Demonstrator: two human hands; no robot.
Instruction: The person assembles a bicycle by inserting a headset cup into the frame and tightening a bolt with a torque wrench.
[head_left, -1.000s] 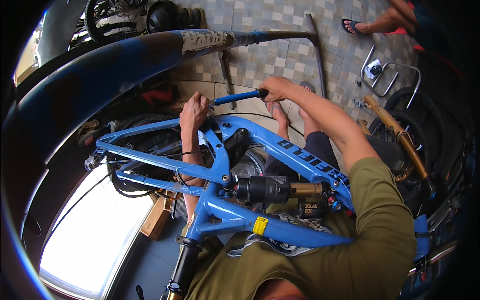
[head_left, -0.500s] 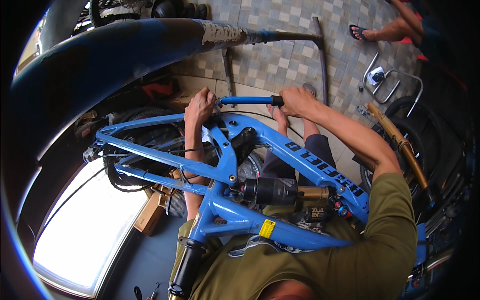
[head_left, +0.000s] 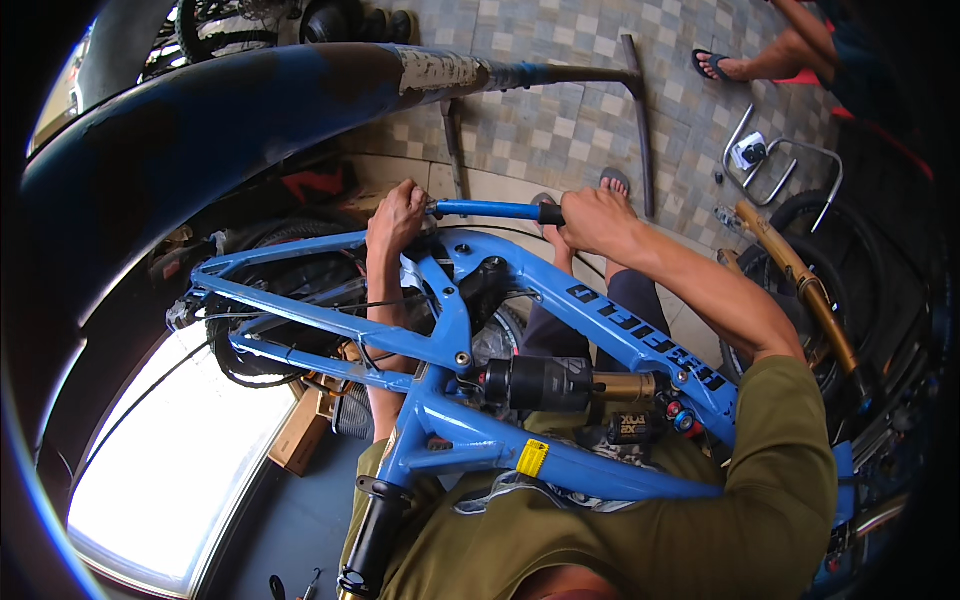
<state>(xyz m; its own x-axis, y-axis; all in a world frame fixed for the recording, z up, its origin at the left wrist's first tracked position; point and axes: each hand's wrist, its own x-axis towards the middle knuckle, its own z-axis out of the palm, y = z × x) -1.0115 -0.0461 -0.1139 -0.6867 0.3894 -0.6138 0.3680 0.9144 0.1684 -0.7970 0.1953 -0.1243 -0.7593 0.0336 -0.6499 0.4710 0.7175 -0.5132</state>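
Note:
A blue bicycle frame (head_left: 560, 290) lies across in front of me, with a black and gold rear shock (head_left: 540, 384) inside it. My right hand (head_left: 597, 220) is wrapped round the black end of a long blue-handled wrench (head_left: 490, 209). Closed over the wrench's metal head end is my left hand (head_left: 398, 215), at the frame's far edge; the fingers hide what the head sits on. The left forearm passes behind the frame tubes. Below, a black and gold tube (head_left: 375, 530) sticks out of the frame's near-left end.
A dark blue stand arm (head_left: 250, 105) crosses the upper left. A bright glass-topped case (head_left: 180, 470) and a cardboard box (head_left: 298, 432) are at lower left. To the right stand a gold fork (head_left: 800, 270) and tyres (head_left: 840, 210). Another person's sandalled foot (head_left: 712, 65) shows at upper right.
My right hand has come a little nearer, swinging the wrench's black end down with it. The left hand stays at the wrench's head.

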